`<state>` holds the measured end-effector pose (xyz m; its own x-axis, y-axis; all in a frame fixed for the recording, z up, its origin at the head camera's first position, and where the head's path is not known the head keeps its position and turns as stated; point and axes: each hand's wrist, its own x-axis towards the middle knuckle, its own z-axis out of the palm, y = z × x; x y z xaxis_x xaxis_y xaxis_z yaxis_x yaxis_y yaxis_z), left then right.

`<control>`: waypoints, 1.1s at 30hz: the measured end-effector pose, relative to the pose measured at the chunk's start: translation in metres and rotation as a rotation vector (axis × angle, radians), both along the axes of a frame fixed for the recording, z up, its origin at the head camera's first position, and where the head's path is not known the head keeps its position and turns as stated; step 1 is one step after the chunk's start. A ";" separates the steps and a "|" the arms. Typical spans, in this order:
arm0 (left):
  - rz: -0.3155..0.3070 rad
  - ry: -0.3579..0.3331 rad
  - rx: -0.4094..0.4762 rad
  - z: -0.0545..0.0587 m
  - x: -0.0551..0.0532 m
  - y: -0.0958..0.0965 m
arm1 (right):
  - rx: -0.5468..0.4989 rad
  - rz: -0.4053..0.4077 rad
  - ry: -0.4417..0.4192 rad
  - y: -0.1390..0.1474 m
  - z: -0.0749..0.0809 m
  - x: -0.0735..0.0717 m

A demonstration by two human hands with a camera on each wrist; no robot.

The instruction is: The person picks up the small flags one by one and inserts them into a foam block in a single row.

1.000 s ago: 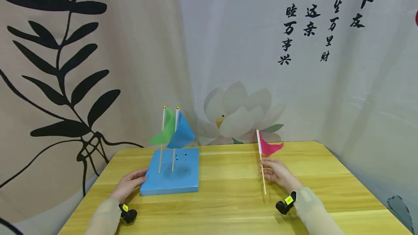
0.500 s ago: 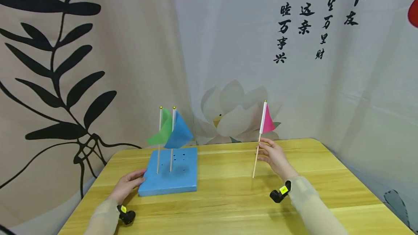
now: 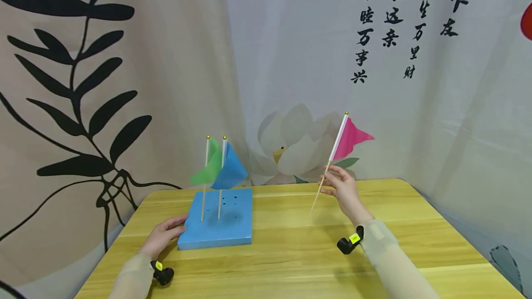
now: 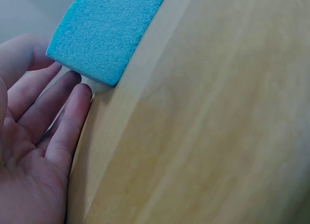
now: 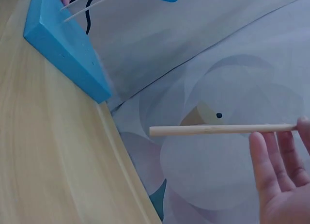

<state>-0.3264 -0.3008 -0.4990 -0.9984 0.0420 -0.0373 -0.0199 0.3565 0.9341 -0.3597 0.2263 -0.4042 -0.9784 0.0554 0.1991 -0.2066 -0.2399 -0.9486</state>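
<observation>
A blue foam block (image 3: 216, 234) with small holes stands on the table at left of middle. Two flags on thin sticks rise from it, one green (image 3: 209, 167) and one blue (image 3: 231, 170). My left hand (image 3: 165, 232) touches the block's left edge with its fingers fairly straight; the left wrist view shows the fingertips at a corner of the foam (image 4: 106, 40). To the right, my right hand (image 3: 342, 193) pinches the stick of a pink flag (image 3: 351, 140) above the table. The flag leans right, and its bare stick end (image 5: 193, 130) points toward the block side.
The wooden table (image 3: 291, 262) extends around the block, with its back edge near a printed curtain (image 3: 291, 50). Dark plant shapes and a pale lotus are printed on the cloth. Each wrist wears a small black camera, such as the right one (image 3: 349, 243).
My right hand has lifted the pink flag off the table area and moved slightly left. The flag's top now leans right instead of left. My left hand stays at the block's edge.
</observation>
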 end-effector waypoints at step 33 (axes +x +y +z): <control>-0.028 0.036 0.005 0.000 0.003 -0.001 | 0.047 0.096 0.034 -0.107 -0.019 -0.007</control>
<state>-0.3237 -0.3021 -0.4993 -0.9975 0.0701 -0.0008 0.0240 0.3521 0.9356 -0.3668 0.1189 -0.4232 -0.9715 -0.0489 0.2319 -0.2165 -0.2154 -0.9522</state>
